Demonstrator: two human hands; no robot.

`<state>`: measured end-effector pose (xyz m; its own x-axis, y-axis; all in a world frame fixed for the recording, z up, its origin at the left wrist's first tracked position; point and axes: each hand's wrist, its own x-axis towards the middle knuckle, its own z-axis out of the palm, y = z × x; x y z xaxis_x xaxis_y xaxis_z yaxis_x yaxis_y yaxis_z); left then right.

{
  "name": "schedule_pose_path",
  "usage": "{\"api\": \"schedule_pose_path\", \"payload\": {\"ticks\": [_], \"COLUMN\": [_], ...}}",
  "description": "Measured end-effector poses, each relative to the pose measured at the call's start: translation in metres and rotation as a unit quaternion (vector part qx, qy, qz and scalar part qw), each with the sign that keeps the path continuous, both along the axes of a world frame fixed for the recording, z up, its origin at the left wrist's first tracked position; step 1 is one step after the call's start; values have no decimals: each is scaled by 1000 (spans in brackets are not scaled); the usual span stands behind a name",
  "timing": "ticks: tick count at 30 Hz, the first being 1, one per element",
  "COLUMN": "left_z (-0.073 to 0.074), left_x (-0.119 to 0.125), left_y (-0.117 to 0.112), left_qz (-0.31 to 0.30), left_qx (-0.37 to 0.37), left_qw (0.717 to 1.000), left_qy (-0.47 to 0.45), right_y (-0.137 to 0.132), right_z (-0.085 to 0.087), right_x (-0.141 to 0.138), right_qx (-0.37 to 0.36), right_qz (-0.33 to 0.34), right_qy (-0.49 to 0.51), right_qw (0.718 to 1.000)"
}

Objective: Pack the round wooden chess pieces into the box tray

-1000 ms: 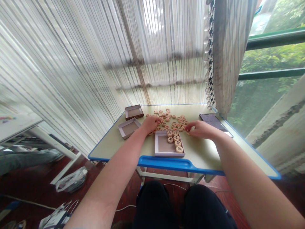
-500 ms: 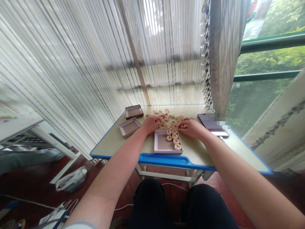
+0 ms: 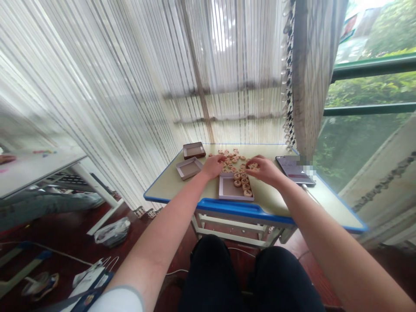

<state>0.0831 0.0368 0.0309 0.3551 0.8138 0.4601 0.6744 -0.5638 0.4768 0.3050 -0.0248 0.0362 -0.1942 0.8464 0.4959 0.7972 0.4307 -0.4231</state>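
Loose xiangqi pieces [image 3: 234, 160], round and pale wooden, lie scattered across the table behind a shallow open box [image 3: 229, 188]. Several black-marked pieces [image 3: 247, 187] line the box's right side and its back right corner. My left hand [image 3: 214, 166] reaches over the left part of the scatter with bent fingers; their tips are among the pieces and I cannot make out a hold. At the right of the scatter, just behind the box's back right corner, my right hand [image 3: 263, 170] has thumb and fingers curled close together. Whatever is between them is too small to name.
An open lilac box lid [image 3: 189, 169] and a dark brown box [image 3: 194, 151] stand at the table's left. A phone [image 3: 295, 170] with a cable lies at the right. Striped string curtains [image 3: 240, 99] hang behind the table [image 3: 276, 203]. Another person's hand [image 3: 7, 159] rests on a table at far left.
The camera view has swung slightly left, so the table appears further right. My right hand has moved a little back from the box corner over the pieces. The boxed pieces look unchanged.
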Motion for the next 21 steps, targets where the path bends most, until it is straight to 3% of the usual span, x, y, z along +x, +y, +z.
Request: {"api": "schedule_pose_path", "payload": {"ticks": [3,7,21], "left_z": [-7,-14,-19], "left_x": [-2,-3,3], "left_y": [-12,-19,-10], "left_qz": [2,9,0], "left_qx": [31,64,86], "left_qw": [1000,998,995], "left_qy": [-6,18,44], "right_y": [-13,-17,-15], "right_z": [6,5,3], "right_x": [-20,-32,-33], "right_qx": [55,60,44], "right_qz": [63,119,93], "right_qy": [-47,-105,-173], "right_qw": [995,985,980]}}
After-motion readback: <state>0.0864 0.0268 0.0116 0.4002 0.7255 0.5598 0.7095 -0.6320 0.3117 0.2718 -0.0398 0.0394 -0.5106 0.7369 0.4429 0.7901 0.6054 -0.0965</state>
